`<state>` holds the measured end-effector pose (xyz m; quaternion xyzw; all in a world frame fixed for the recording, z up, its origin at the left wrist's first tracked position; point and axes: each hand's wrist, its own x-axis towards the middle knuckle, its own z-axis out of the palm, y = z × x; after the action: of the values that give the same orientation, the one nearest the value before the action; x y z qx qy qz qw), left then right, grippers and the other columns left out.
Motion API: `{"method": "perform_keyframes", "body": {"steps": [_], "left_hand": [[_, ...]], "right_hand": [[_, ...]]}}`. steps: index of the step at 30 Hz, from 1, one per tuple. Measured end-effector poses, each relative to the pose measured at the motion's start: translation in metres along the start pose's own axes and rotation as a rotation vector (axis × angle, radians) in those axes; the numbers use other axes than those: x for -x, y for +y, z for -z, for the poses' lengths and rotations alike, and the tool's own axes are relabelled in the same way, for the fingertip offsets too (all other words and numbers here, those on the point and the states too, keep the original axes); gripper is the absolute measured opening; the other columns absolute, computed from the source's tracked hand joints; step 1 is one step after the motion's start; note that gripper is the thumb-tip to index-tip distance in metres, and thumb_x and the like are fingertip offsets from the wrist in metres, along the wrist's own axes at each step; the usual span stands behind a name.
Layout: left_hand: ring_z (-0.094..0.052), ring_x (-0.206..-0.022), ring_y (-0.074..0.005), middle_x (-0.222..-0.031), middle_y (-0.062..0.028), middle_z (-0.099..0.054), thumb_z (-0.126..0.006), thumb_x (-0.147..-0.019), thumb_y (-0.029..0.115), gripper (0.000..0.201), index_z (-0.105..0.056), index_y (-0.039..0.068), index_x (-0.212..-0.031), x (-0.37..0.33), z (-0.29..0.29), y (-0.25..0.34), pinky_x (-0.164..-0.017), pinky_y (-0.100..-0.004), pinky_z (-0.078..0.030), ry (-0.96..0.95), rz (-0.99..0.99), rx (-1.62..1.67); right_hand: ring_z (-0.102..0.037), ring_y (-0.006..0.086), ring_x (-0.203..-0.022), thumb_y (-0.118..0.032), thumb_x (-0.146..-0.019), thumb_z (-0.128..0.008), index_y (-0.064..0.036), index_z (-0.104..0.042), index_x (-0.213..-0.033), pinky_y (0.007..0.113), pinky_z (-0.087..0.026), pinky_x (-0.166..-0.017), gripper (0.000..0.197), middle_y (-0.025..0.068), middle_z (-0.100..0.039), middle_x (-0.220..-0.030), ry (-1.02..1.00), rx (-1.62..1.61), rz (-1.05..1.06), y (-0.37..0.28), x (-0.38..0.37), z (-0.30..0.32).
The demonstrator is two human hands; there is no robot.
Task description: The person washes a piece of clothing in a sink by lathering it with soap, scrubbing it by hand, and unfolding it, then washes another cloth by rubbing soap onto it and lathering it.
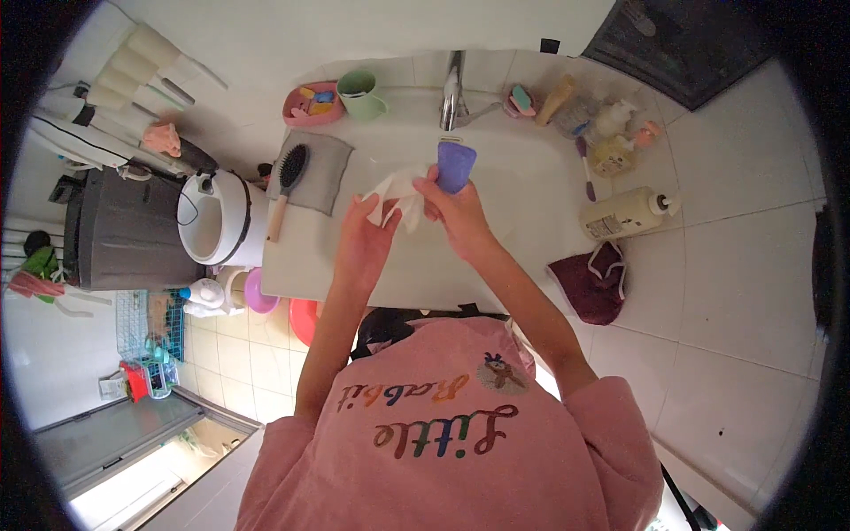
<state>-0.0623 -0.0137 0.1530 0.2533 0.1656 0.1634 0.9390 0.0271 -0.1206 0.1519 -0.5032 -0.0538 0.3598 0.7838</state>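
Pink shirt [452, 442] filled the bottom of the view, soft cotton, and both bare forearms ran up from it over the sink [522, 190]. Left hand [365, 237] was curled around a white cloth [396, 196], fingers closed on its crumpled lower edge. Right hand [453, 211] was pinching the same cloth from the other side while its fingers also clamped a purple sponge [456, 165], a rounded, spongy block held upright just below the tap [453, 93]. So cloth and sponge both sat over the basin, between the two hands, not resting on anything.

Risks, as I judged them: the right hand had two things in one grip, so the sponge could have slipped into the basin if the cloth was tugged. The cloth looked thin and limp, and a hard pull could have torn or dropped it.

On the left rim lay a grey mat [320, 173], flat and fabric-like, with a hairbrush [285, 186] on it, wooden handle hanging past the edge; a stray elbow could have knocked it off. A green mug [361, 93] and a pink tray [312, 104] stood behind. On the right a cream pump bottle [627, 212] lay on its side, smooth plastic, liable to roll, beside a dark red cloth [595, 283].
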Motion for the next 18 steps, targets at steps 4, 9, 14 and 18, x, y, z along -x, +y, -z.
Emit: {"method": "perform_keyframes", "body": {"steps": [4, 9, 14, 18], "left_hand": [[-0.046, -0.084, -0.0157, -0.087, -0.0044, -0.05, -0.05, -0.078, 0.024, 0.025, -0.047, 0.007, -0.096, 0.008, 0.011, -0.018, -0.079, -0.0309, -0.036, 0.044, 0.08, 0.227], [-0.041, -0.088, -0.0164, -0.095, -0.0041, -0.047, -0.041, -0.067, 0.065, 0.068, -0.046, 0.007, -0.102, 0.014, 0.006, -0.034, -0.082, -0.03, -0.029, -0.327, 0.303, 0.547], [-0.036, -0.098, -0.0148, -0.106, -0.0011, -0.043, -0.032, -0.065, 0.071, 0.075, -0.046, 0.008, -0.102, 0.001, 0.002, -0.039, -0.084, -0.031, -0.026, -0.459, 0.197, 0.392], [-0.042, -0.092, -0.0154, -0.097, -0.003, -0.048, -0.028, -0.078, 0.054, 0.055, -0.046, 0.007, -0.101, -0.023, 0.008, -0.031, -0.082, -0.0307, -0.029, -0.655, 0.089, 0.264]], "right_hand": [[-0.032, 0.0043, -0.044, -0.01, -0.072, -0.058, -0.0119, -0.04, -0.072, 0.019, -0.023, -0.041, 0.018, -0.0053, -0.037, -0.056, -0.162, -0.047, 0.077, -0.023, -0.007, -0.013], [-0.032, 0.0046, -0.043, -0.008, -0.072, -0.058, -0.0118, -0.04, -0.073, 0.019, -0.023, -0.04, 0.018, -0.0048, -0.036, -0.055, -0.247, -0.002, -0.033, -0.039, -0.002, -0.033], [-0.035, 0.0054, -0.044, -0.008, -0.071, -0.058, -0.0115, -0.04, -0.072, 0.019, -0.025, -0.04, 0.019, -0.0038, -0.037, -0.054, -0.318, -0.097, -0.129, -0.042, 0.004, -0.038], [-0.038, 0.0059, -0.046, -0.008, -0.071, -0.059, -0.0115, -0.04, -0.071, 0.019, -0.025, -0.041, 0.019, -0.0032, -0.039, -0.054, -0.263, -0.047, -0.117, -0.053, 0.01, -0.037]]}}
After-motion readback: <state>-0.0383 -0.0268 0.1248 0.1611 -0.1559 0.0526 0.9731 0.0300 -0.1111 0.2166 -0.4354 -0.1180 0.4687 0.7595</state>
